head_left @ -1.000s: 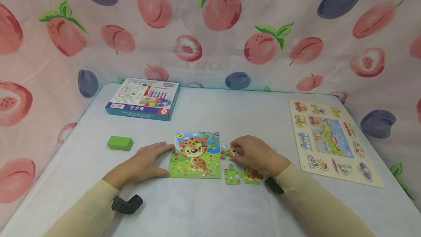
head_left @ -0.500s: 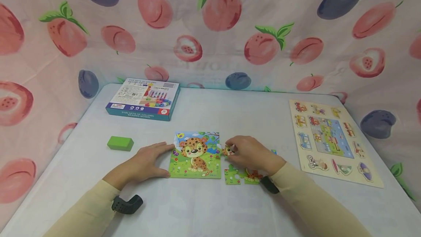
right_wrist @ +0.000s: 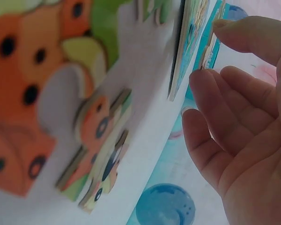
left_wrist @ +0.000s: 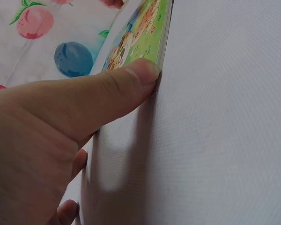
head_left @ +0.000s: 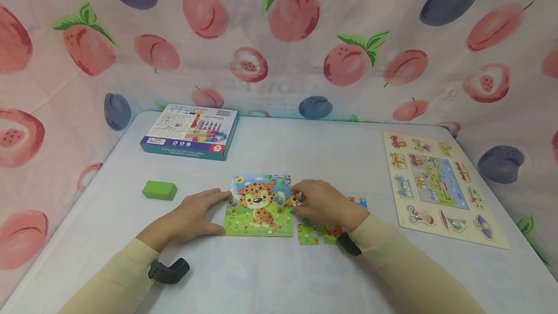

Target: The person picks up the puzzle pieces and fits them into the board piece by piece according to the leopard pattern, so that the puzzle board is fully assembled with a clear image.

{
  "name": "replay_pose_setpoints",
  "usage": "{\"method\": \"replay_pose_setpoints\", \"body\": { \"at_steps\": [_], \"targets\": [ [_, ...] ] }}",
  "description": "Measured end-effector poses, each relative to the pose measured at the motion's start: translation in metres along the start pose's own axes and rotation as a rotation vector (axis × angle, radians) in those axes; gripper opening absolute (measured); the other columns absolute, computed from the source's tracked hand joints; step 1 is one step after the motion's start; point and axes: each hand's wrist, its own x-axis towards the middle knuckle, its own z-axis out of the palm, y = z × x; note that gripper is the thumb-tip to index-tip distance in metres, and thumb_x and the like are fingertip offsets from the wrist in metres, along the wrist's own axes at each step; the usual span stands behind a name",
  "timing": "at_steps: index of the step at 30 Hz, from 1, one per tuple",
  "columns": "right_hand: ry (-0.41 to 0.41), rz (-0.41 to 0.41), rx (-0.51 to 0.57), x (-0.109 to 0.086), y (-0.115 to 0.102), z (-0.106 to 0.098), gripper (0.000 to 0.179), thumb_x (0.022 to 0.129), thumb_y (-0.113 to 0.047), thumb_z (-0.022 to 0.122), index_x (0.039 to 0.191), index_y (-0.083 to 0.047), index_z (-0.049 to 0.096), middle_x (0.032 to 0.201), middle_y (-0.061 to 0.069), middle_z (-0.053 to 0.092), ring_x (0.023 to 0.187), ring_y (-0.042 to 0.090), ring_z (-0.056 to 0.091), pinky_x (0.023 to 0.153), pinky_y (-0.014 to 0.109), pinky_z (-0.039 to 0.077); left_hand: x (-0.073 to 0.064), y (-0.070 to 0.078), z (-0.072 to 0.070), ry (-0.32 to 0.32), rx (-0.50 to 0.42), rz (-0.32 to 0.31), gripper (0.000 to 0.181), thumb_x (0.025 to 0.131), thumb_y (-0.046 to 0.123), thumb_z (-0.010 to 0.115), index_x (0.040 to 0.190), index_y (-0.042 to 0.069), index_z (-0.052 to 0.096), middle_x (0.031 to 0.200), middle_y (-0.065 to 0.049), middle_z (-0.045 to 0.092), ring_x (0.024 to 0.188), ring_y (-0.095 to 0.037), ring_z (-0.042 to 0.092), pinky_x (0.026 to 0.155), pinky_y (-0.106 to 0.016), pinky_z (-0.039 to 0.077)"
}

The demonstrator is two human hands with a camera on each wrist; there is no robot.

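Observation:
A square leopard puzzle board [head_left: 257, 212] lies flat near the middle of the table. My left hand [head_left: 192, 214] rests at its left side, fingers loosely extended; in the left wrist view the thumb [left_wrist: 117, 86] touches the board's edge. My right hand [head_left: 327, 203] pinches a small puzzle piece [head_left: 293, 201] with a leopard face between thumb and fingertips, at the board's right edge. In the right wrist view that piece [right_wrist: 208, 51] shows edge-on. Loose puzzle pieces lie by the right hand: a green one [head_left: 308, 235], an orange spotted one [head_left: 333, 233] and a partly hidden one [head_left: 361, 201].
A green block [head_left: 159, 190] lies to the left of the board. Farther back stands a flat box of beaded columns [head_left: 190, 131]. On the right is a wooden vehicle puzzle board [head_left: 444, 185]. A fruit-print cloth [head_left: 287, 62] hangs behind the table.
My right hand has moved left with the pinched puzzle piece, from beside the board to over its right edge. More of the loose piece behind it shows. My left hand has stayed put.

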Motion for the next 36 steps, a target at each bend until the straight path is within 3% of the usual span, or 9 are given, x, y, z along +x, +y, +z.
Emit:
{"method": "replay_pose_setpoints", "body": {
  "at_steps": [10, 19, 26, 29, 33, 36],
  "targets": [
    [0.016, -0.09, -0.031, 0.009, -0.007, 0.003, 0.034, 0.088, -0.016, 0.073, 0.117, 0.0, 0.067, 0.099, 0.003, 0.067, 0.087, 0.016, 0.061, 0.083, 0.034, 0.054, 0.0, 0.001, -0.001, -0.004, 0.0, -0.005, 0.082, 0.079, 0.033, 0.086, 0.149, 0.012, 0.048, 0.152, -0.022, 0.042, 0.141, -0.044, 0.033, 0.111, -0.064, 0.032],
    [0.001, -0.089, -0.014, 0.018, -0.019, 0.008, 0.037, 0.09, -0.017, 0.073, 0.121, 0.0, 0.066, 0.104, 0.005, 0.068, 0.089, 0.017, 0.061, 0.085, 0.035, 0.054, 0.001, 0.0, 0.0, -0.005, -0.009, -0.013, 0.082, 0.078, 0.031, 0.086, 0.149, 0.012, 0.048, 0.152, -0.022, 0.041, 0.141, -0.044, 0.034, 0.111, -0.064, 0.032],
    [-0.037, -0.074, -0.009, 0.026, -0.027, 0.013, 0.038, 0.093, -0.021, 0.071, 0.125, -0.001, 0.065, 0.117, 0.008, 0.067, 0.102, 0.021, 0.062, 0.098, 0.04, 0.049, 0.001, 0.0, 0.0, -0.005, 0.0, -0.007, 0.083, 0.078, 0.033, 0.086, 0.148, 0.011, 0.049, 0.152, -0.022, 0.042, 0.141, -0.044, 0.034, 0.11, -0.065, 0.032],
    [-0.046, -0.081, -0.03, 0.03, -0.031, 0.014, 0.033, 0.093, -0.022, 0.071, 0.119, -0.004, 0.066, 0.109, 0.005, 0.067, 0.097, 0.02, 0.061, 0.097, 0.04, 0.049, 0.0, 0.0, 0.0, -0.002, 0.0, -0.002, 0.083, 0.078, 0.032, 0.086, 0.148, 0.011, 0.049, 0.152, -0.021, 0.042, 0.141, -0.044, 0.033, 0.111, -0.065, 0.031],
    [-0.058, -0.098, -0.045, 0.034, -0.035, 0.016, 0.024, 0.092, -0.022, 0.071, 0.11, -0.007, 0.065, 0.092, 0.0, 0.063, 0.086, 0.017, 0.056, 0.085, 0.037, 0.05, 0.0, 0.0, 0.0, -0.002, 0.0, 0.004, 0.083, 0.078, 0.033, 0.086, 0.149, 0.01, 0.048, 0.152, -0.021, 0.042, 0.141, -0.044, 0.033, 0.11, -0.065, 0.031],
    [-0.065, -0.105, -0.045, 0.037, -0.038, 0.018, 0.025, 0.092, -0.022, 0.07, 0.112, -0.007, 0.065, 0.093, 0.001, 0.064, 0.088, 0.018, 0.057, 0.086, 0.037, 0.05, 0.0, -0.001, 0.0, -0.001, 0.001, 0.01, 0.083, 0.078, 0.033, 0.086, 0.148, 0.01, 0.049, 0.152, -0.021, 0.043, 0.141, -0.044, 0.034, 0.11, -0.065, 0.031]
  ]
}}
